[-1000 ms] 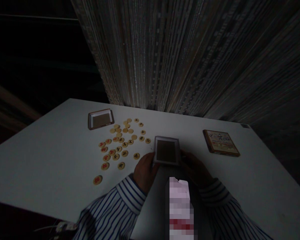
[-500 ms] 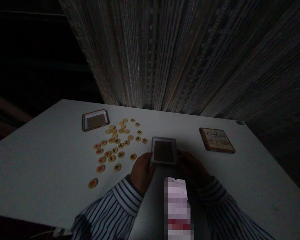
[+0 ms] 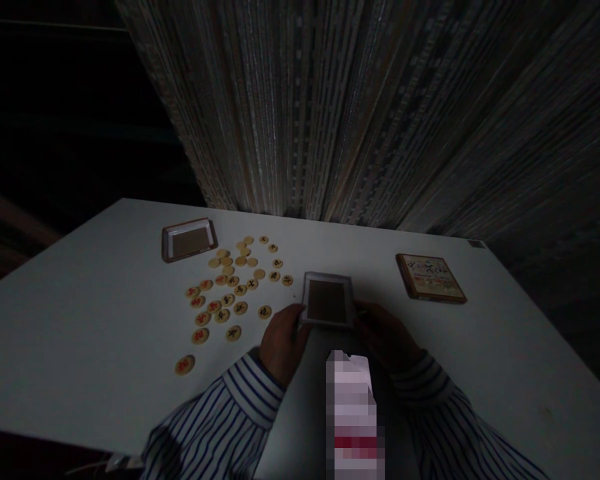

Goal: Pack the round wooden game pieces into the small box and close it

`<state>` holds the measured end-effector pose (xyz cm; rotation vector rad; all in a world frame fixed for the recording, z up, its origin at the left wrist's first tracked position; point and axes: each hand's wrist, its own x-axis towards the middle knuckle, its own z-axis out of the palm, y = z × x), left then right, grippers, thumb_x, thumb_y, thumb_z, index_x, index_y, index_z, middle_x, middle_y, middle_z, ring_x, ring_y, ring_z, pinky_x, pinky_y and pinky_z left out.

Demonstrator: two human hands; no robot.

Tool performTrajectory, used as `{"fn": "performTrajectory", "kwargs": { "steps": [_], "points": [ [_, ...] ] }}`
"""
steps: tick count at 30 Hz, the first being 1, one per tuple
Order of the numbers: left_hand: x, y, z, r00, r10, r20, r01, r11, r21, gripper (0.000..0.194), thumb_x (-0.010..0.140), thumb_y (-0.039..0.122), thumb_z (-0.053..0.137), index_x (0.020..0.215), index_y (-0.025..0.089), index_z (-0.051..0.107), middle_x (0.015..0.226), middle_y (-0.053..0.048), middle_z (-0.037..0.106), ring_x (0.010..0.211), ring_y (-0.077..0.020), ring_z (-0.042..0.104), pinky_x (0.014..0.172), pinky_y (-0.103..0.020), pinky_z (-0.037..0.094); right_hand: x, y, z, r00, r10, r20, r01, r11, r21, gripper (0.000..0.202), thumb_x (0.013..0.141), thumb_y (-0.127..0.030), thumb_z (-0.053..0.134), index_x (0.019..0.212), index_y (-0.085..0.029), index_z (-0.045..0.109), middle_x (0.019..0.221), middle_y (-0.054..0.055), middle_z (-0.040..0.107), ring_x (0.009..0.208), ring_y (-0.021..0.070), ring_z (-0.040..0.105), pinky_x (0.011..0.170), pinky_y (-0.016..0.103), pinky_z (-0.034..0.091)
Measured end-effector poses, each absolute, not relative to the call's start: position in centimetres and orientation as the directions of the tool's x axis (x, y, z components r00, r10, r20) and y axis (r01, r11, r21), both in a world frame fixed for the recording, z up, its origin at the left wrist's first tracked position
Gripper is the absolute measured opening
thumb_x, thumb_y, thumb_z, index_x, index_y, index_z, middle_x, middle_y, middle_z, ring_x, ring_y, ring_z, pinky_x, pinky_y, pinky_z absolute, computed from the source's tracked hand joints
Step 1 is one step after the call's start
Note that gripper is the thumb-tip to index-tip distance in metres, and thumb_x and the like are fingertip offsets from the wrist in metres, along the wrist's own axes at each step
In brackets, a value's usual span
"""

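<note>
A shallow open box (image 3: 327,300) with pale walls and a brown bottom is held between both hands, low over the table or resting on it; I cannot tell which. My left hand (image 3: 283,340) grips its near left corner, thumb toward the near edge. My right hand (image 3: 387,333) has its fingers at the near right corner, darker and partly in shadow. Left of the box, round Chinese chess pieces (image 3: 240,308) lie scattered, some with red characters, some with black, others blank side up.
Another shallow box part (image 3: 189,240) lies open side up at the far left. At the right is a flat box lid (image 3: 433,277) with printed characters. A blurred, pixelated patch (image 3: 353,413) covers the near middle. A striped curtain (image 3: 320,113) hangs behind the white table (image 3: 90,300).
The camera view has shifted very slightly. Both hands keep the same hold on the box, and the pieces lie as before.
</note>
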<state>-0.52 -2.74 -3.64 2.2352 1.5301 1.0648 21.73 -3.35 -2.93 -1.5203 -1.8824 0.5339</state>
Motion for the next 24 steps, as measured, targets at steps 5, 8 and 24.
{"fn": "performTrajectory", "kwargs": {
  "steps": [5, 8, 24],
  "points": [
    [-0.6, -2.7, -3.6, 0.200, 0.876, 0.439, 0.705, -0.439, 0.557, 0.027, 0.078, 0.023, 0.054, 0.103, 0.015, 0.055, 0.095, -0.010, 0.067, 0.087, -0.0206, 0.063, 0.076, -0.034, 0.053, 21.8, -3.3, -3.4, -0.091, 0.963, 0.252, 0.687, 0.244, -0.685, 0.035, 0.079, -0.030, 0.047, 0.110, -0.017, 0.056, 0.099, 0.009, 0.064, 0.086, 0.0196, 0.062, 0.076, 0.036, 0.052],
    [-0.6, -2.8, -3.6, 0.192, 0.872, 0.450, 0.699, -0.443, 0.561, 0.027, 0.078, 0.022, 0.053, 0.104, 0.015, 0.054, 0.096, -0.009, 0.066, 0.087, -0.0205, 0.063, 0.076, -0.035, 0.053, 21.7, -3.3, -3.0, -0.102, 0.966, 0.236, 0.694, 0.239, -0.679, 0.033, 0.079, -0.029, 0.047, 0.108, -0.017, 0.057, 0.098, 0.010, 0.064, 0.085, 0.0193, 0.062, 0.076, 0.036, 0.052],
    [-0.6, -2.9, -3.3, 0.191, 0.894, 0.404, 0.680, -0.418, 0.602, 0.029, 0.076, 0.023, 0.054, 0.104, 0.014, 0.055, 0.098, -0.011, 0.065, 0.091, -0.0217, 0.062, 0.079, -0.037, 0.052, 21.4, -3.5, -1.8, -0.075, 0.982, 0.171, 0.684, 0.176, -0.708, 0.032, 0.077, -0.031, 0.048, 0.104, -0.018, 0.058, 0.098, 0.010, 0.065, 0.084, 0.0195, 0.063, 0.075, 0.036, 0.052]
  ]
}}
